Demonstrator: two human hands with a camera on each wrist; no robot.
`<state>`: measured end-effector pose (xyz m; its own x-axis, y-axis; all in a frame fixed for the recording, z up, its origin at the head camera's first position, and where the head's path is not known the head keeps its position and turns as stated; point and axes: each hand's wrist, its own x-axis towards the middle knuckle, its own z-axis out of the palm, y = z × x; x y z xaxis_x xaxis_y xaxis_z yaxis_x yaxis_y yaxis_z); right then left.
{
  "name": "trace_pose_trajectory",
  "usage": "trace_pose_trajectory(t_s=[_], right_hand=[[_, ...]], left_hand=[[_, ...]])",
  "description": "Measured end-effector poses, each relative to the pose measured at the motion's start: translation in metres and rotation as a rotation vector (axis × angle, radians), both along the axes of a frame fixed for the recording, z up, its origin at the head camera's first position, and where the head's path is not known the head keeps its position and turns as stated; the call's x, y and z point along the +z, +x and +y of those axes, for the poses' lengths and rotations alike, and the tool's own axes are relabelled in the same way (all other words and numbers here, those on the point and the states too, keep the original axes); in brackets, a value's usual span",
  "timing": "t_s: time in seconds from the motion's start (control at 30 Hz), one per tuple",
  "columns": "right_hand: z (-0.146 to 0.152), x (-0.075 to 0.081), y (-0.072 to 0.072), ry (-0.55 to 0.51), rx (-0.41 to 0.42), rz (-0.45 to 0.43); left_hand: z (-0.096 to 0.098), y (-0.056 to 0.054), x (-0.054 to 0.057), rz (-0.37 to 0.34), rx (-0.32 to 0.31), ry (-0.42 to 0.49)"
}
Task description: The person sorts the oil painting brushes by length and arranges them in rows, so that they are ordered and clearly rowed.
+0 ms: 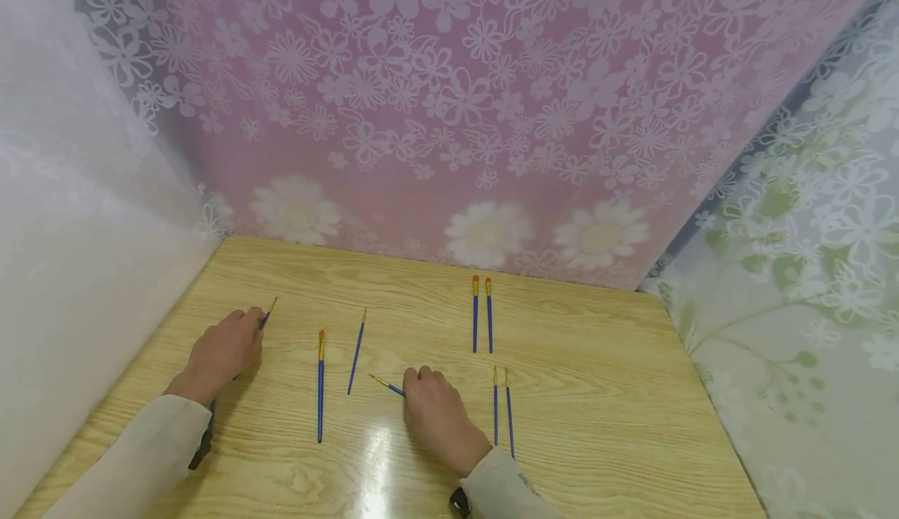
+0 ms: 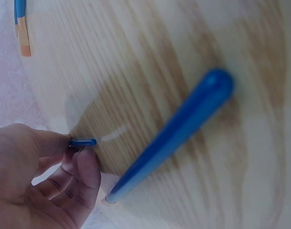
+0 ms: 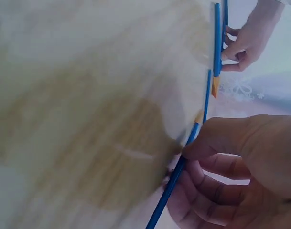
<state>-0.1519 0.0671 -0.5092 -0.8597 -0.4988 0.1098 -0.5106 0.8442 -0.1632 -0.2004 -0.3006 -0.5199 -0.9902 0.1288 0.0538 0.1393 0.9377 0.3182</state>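
At the left of the table, my left hand [image 1: 223, 353] pinches a slim blue-handled paintbrush [image 1: 264, 320] between thumb and fingertips, its tip pointing away. Its blue handle end [image 2: 84, 142] shows in the left wrist view. Near the middle, my right hand [image 1: 437, 416] pinches another thin paintbrush [image 1: 388, 385] by its blue handle, tip pointing left. Between the hands lie a wider flat paintbrush [image 1: 320, 394] and a thin paintbrush [image 1: 357, 350]. A large blue handle [image 2: 171, 138] lies close to the left wrist camera.
Two flat paintbrushes [image 1: 475, 316] lie side by side toward the back of the wooden table [image 1: 597, 394]. Nearer, two thin paintbrushes [image 1: 495, 406] lie parallel, right of my right hand. Floral curtains [image 1: 435, 113] stand behind and at both sides.
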Motion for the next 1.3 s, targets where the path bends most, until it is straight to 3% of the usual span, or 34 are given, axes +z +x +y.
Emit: trace_pose_trajectory(t_s=[0.2,0.43,0.63,0.87,1.3], right_hand=[[0.007,0.010,-0.003,0.025,0.000,-0.032],[0.019,0.017,-0.008,-0.195,-0.046,-0.180],[0.033,0.014,-0.009,-0.305,-0.080,-0.167],[0.045,0.008,-0.008,-0.309,-0.068,-0.137],[0.067,0.007,-0.002,-0.349,-0.134,-0.147]], left_hand=[[0.001,0.000,0.001,-0.019,0.006,0.003],[0.001,0.000,0.000,-0.007,0.001,0.004],[-0.001,-0.002,-0.003,-0.024,0.005,0.010],[-0.001,-0.002,-0.001,-0.046,0.013,0.017],[-0.001,-0.001,-0.002,-0.020,-0.002,0.016]])
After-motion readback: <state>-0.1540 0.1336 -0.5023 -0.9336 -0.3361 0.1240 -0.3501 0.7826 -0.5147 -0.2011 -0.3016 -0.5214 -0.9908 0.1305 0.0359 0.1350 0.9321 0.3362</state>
